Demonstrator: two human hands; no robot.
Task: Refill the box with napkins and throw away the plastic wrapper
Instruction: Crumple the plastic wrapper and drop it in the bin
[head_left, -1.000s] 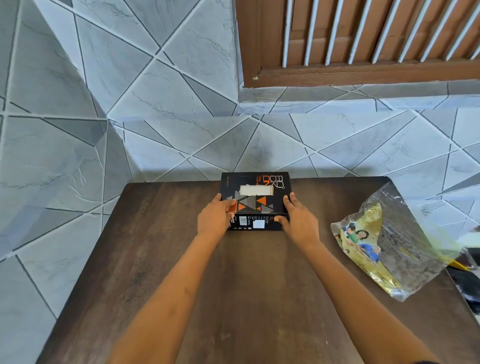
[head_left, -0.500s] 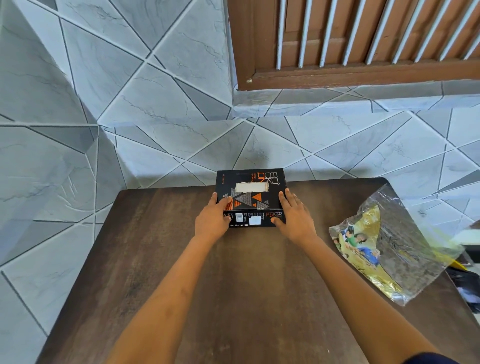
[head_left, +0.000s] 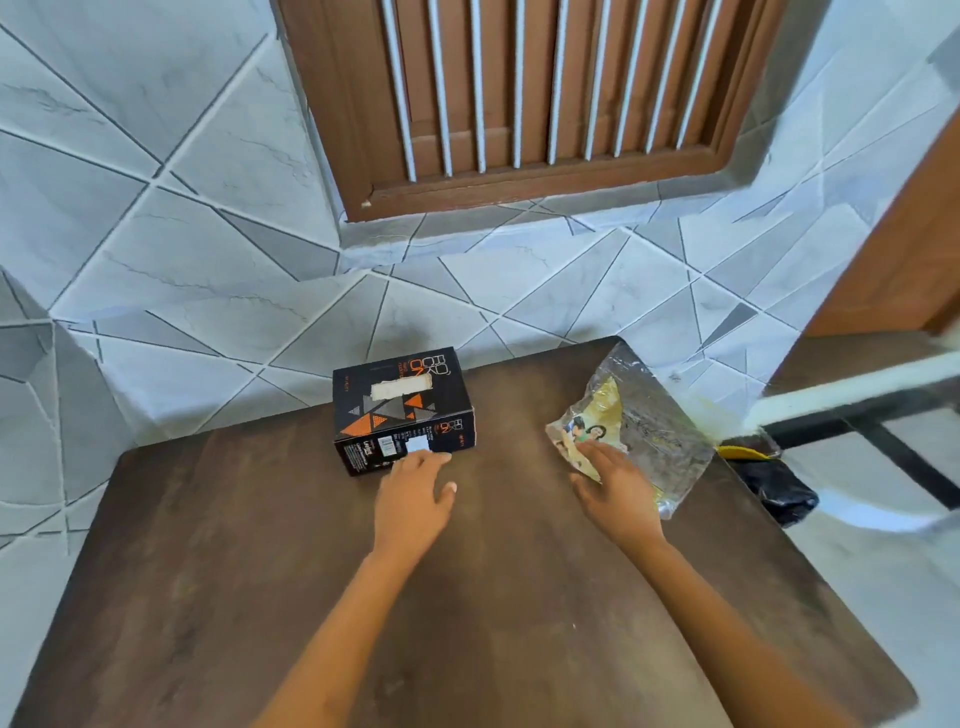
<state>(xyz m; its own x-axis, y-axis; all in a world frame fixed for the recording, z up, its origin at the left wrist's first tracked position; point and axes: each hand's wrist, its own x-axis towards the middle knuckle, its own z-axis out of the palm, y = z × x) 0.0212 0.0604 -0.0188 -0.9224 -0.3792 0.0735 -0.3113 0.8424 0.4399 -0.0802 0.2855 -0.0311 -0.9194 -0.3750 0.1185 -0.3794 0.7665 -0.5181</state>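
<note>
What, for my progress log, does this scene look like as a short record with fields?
napkin box: black, on the wooden table, white napkin showing in its top slot
plastic wrapper: flat on the table, right of the box
left hand: fingers straight, fingertips at the box's near side
right hand: fingers straight, on the wrapper's near end

Both hands have let go of the box (head_left: 402, 410) sides. Left hand (head_left: 413, 499) pulled back toward the person and now lies flat on the table (head_left: 519, 597), fingers (head_left: 415, 460) straight, tips at the bottom of the box's near face. Right hand (head_left: 618, 488) moved right, away from the box, and its straight fingers (head_left: 592, 452) now lie on the wrapper's (head_left: 649, 431) near printed corner. View has swung right: box and wrapper sit more to the left in frame, and a black bin (head_left: 774, 483) shows past the table's right edge.
</note>
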